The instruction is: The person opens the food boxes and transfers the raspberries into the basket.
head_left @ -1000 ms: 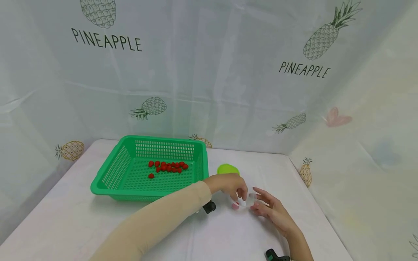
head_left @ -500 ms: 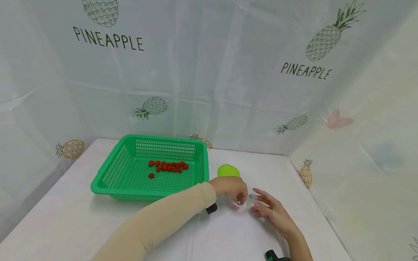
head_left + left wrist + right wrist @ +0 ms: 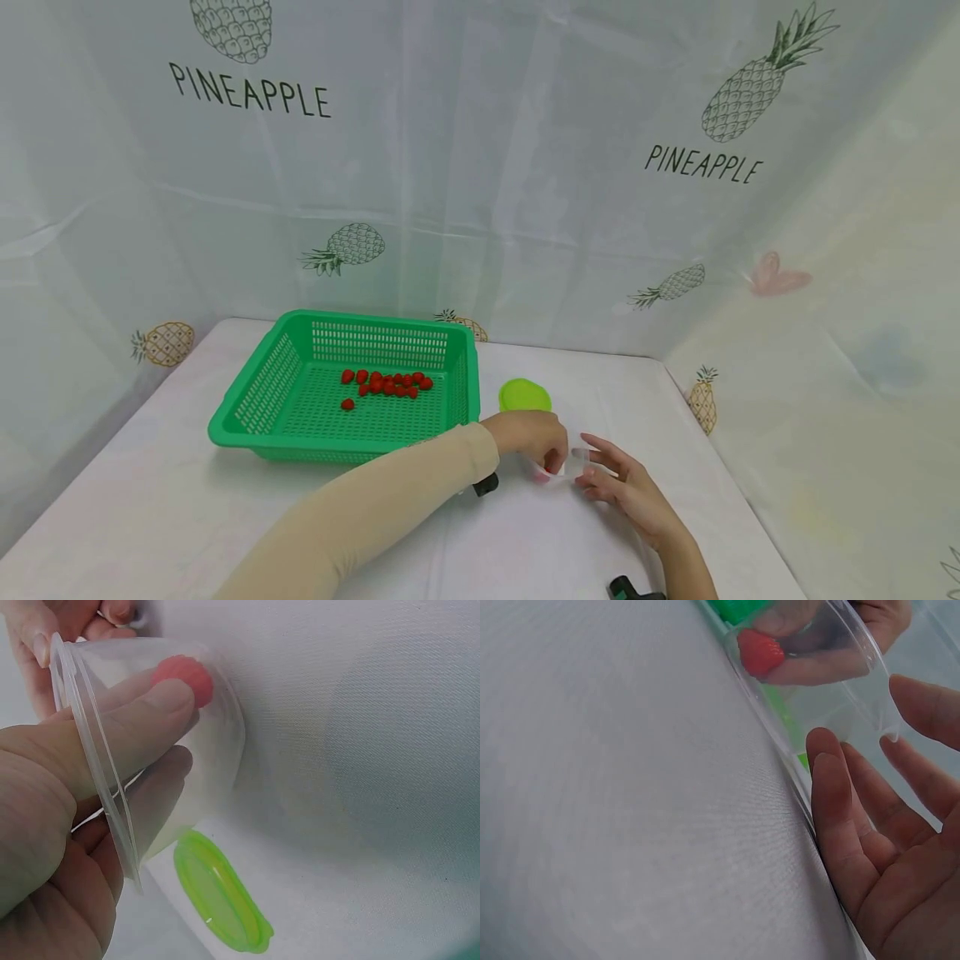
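Inside a clear plastic cup (image 3: 217,750), my left hand (image 3: 534,437) pinches a small red strawberry (image 3: 187,679) between thumb and finger. The strawberry shows through the cup wall close to its bottom in both wrist views. The cup lies tipped on its side, its mouth toward my hands. On its right side my right hand (image 3: 626,492) curves loosely about the cup, fingertips at the rim and wall. Behind the left hand lies a bright green lid (image 3: 524,394). Most of the cup is hidden by the left hand in the head view.
A green slotted basket (image 3: 255,400) stands to the left, with several red strawberries (image 3: 390,386) on its floor. The white-covered table (image 3: 510,550) meets a pineapple-print curtain (image 3: 465,167) behind. Black wrist-camera mounts (image 3: 630,588) show at both wrists.
My left hand has shifted slightly toward me and to the right, its fingers lower into the cup. My right hand and the basket have hardly moved.
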{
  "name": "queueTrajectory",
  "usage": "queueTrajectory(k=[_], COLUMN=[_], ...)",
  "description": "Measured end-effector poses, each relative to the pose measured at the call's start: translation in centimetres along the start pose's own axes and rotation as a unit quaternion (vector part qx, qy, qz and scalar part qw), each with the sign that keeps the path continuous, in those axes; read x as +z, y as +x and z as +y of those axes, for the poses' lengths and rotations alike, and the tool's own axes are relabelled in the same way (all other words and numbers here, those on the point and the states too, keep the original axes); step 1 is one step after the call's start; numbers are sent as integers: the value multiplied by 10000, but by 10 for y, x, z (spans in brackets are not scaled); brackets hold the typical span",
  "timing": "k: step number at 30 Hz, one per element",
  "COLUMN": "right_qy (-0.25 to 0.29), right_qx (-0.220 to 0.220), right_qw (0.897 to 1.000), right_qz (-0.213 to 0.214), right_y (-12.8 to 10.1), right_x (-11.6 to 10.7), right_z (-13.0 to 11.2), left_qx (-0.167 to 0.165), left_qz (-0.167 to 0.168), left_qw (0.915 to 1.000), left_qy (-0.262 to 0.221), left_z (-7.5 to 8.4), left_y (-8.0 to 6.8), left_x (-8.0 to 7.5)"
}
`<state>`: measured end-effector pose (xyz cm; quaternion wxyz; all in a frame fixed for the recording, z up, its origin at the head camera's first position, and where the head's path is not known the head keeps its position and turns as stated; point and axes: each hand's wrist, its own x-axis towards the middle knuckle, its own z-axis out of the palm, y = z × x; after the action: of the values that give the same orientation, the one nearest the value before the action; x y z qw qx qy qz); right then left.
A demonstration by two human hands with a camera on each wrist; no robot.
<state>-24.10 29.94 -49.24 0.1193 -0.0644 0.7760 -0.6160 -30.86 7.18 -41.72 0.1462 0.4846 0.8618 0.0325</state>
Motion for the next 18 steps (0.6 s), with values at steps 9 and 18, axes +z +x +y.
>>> queueTrajectory(k=[9, 18], right_qy=[-81, -91], right_qx=[96, 137], right_qw=[9999, 9999], right_qz=[-2, 24], right_y=[0, -1], right_x=[0, 1], right_z=[-1, -2], left_qx=[-128, -50], left_qz=[388, 563], left_qw=[9989, 9967], left_qy=[-238, -585], left_z=[3, -7], left_y=[-10, -22], left_x=[-10, -30])
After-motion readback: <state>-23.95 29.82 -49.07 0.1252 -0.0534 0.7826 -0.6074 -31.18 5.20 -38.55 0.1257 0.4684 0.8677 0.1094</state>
